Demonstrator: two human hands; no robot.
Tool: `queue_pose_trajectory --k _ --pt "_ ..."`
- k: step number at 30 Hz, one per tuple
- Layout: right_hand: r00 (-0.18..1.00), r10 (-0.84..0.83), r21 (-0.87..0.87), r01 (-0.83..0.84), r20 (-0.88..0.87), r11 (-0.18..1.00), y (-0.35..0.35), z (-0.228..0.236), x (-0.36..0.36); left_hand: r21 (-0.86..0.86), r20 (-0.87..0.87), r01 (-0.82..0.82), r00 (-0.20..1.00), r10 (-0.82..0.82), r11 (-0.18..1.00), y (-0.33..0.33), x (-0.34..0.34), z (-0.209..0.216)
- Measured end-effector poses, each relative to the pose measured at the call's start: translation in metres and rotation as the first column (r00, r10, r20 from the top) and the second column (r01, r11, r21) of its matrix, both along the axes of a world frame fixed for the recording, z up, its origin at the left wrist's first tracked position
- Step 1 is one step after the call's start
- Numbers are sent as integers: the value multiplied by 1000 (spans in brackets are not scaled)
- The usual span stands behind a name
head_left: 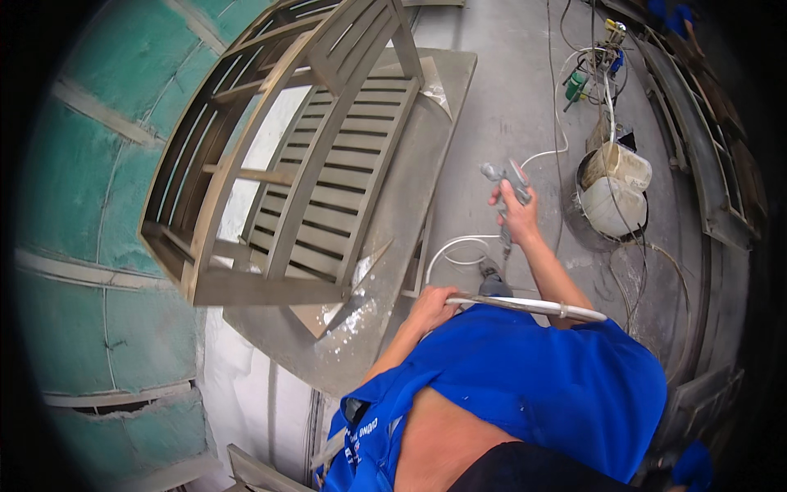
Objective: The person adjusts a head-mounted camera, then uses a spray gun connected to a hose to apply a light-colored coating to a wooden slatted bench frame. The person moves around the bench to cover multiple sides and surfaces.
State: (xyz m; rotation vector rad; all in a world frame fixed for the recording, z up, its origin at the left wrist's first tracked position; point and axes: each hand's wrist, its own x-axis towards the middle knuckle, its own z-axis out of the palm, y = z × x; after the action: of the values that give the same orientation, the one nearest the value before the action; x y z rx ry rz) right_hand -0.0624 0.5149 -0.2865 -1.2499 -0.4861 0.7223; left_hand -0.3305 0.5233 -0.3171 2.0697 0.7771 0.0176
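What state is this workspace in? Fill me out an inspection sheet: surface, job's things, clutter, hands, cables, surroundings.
Surface: flat grey tabletop, marked with pale specks toward its near end.
Job's things: grey-brown slatted wooden frame on the tabletop; grey metal spray gun held off it, to the right.
Clutter: whitish plastic containers in a dark round tub on the grey floor.
Hands: right hand grips the spray gun; left hand appears closed on a thick white hose.
Cables: thin white hose and thin dark cable trail along the floor.
Surroundings: green wall panels at left; long brownish wooden pieces at right.
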Motion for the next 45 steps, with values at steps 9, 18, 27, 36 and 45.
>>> queue_pose_trajectory --k 9,18,27,36,45 --pt "952 -153 -117 126 -264 985 263 -101 97 132 -135 -373 911 390 918 66 41 39" --pt "933 -123 115 171 -339 978 360 -115 160 -53 -263 -518 832 489 854 66 114 49" --pt "907 -215 -88 197 -361 977 370 -100 166 -5 -247 -491 845 474 871 88 139 43" --pt "915 -32 -71 3 -401 997 349 -124 139 -37 -248 -544 817 520 838 79 122 52" --pt "898 103 -41 -133 -428 990 437 -162 137 -236 -191 -541 840 508 807 93 108 30"
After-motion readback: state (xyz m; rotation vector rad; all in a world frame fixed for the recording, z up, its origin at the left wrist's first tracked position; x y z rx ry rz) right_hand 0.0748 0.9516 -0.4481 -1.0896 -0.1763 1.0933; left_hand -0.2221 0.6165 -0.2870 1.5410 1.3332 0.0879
